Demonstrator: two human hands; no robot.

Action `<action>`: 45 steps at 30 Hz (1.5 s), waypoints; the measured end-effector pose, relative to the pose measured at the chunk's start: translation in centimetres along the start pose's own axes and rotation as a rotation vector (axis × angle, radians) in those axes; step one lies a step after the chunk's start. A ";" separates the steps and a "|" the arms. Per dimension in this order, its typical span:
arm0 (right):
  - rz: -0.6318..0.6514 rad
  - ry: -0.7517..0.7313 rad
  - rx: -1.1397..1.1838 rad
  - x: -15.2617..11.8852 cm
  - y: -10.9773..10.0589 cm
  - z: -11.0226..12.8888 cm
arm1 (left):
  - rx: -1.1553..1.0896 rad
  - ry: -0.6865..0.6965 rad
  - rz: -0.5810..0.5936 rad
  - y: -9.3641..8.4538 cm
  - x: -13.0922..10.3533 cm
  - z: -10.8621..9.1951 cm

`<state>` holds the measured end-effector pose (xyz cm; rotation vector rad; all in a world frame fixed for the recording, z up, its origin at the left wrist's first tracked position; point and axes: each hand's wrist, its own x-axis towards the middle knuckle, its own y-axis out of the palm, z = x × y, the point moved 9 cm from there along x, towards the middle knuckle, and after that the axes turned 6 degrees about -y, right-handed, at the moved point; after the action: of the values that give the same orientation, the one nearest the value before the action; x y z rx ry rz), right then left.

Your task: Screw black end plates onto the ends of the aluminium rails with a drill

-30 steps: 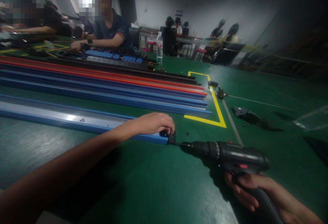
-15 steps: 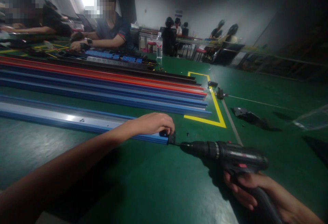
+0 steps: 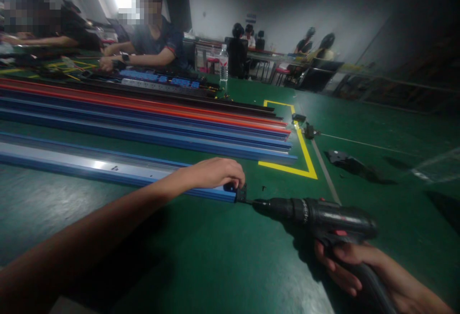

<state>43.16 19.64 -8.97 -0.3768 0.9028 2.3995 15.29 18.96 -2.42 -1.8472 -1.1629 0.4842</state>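
My right hand point(image 3: 345, 261) is wrapped round the handle of a black cordless drill point(image 3: 334, 218) with a red switch. The drill lies level, and its thin bit reaches left to a black end cap point(image 3: 241, 192). The cap sits against the right end of a long blue metal rail point(image 3: 212, 194) with a silver inside. My left hand point(image 3: 219, 172) is closed over that end of the rail, its curled fingers on the cap; the fingertips are partly hidden. A small dark screw point(image 3: 263, 188) lies on the green tabletop just right of the cap.
Behind lie several parallel blue rails point(image 3: 230, 145), red rails point(image 3: 215, 116) and black ones. Yellow tape point(image 3: 305, 153) marks the table near their ends. Small black parts point(image 3: 309, 131) and a dark plastic bag point(image 3: 345, 161) lie right. A water bottle point(image 3: 223, 64) stands farther back; co-workers sit beyond.
Both my hands, the drill and the rail hold almost the same place. Across the table, a co-worker's hands have shifted slightly.
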 end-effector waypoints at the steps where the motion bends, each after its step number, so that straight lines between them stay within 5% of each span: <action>1: 0.000 0.003 -0.005 0.0 0.1 0.1 | 0.000 0.000 -0.001 0.0 0.0 0.0; 45: 0.010 -0.017 -0.012 0.0 -0.1 -0.1 | 0.000 -0.010 0.000 -0.1 0.0 -0.1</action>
<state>43.23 19.69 -9.09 -0.3566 0.8850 2.4152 15.32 18.90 -2.32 -1.8463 -1.1699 0.4942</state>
